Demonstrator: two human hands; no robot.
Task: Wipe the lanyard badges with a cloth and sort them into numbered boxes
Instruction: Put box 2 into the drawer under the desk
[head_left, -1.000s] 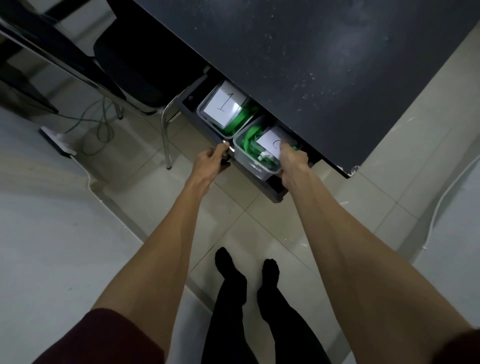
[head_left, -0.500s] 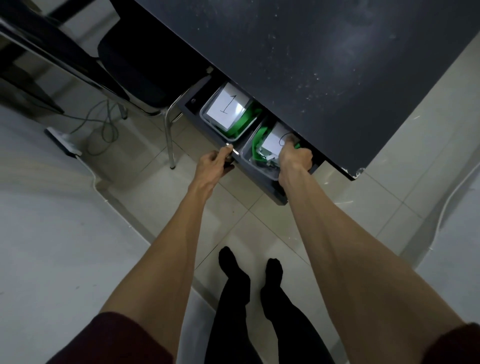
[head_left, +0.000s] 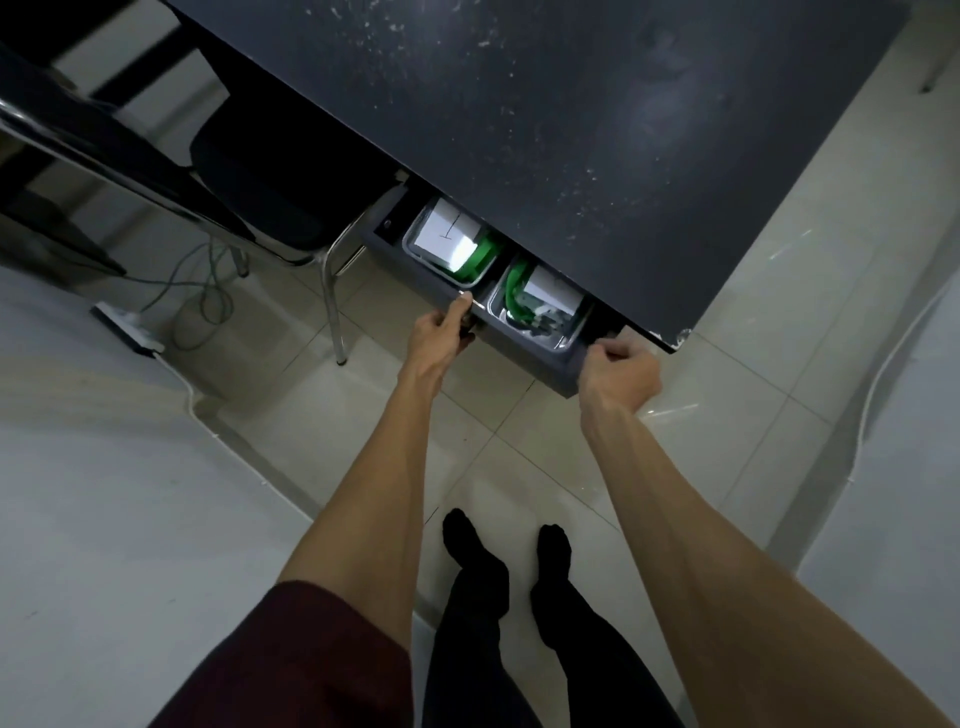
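My left hand (head_left: 435, 335) grips the drawer handle (head_left: 469, 301); my right hand (head_left: 619, 373) curls at the right corner of the drawer (head_left: 545, 364), grasp unclear. Inside, two lanyard boxes (head_left: 413, 248) sit half hidden under the desk (head_left: 571, 130).

The scene is dimly lit from above, and shadows are kept soft. A pale sheen is spread across the far right of the dark speckled matte counter (head_left: 649, 119). Faint glare streaks are reflected in the glossy beige floor tiles (head_left: 779, 249) at the right. The black padded chair seat (head_left: 270, 171) at the far left is nearly lost in shadow. The white paper labels (head_left: 447, 234) are rendered brightest and slightly washed out. A small glint is caught on the silver metal drawer handle (head_left: 469, 300). Straight lines are bowed towards the edges by the wide lens, and fine detail is softened throughout.
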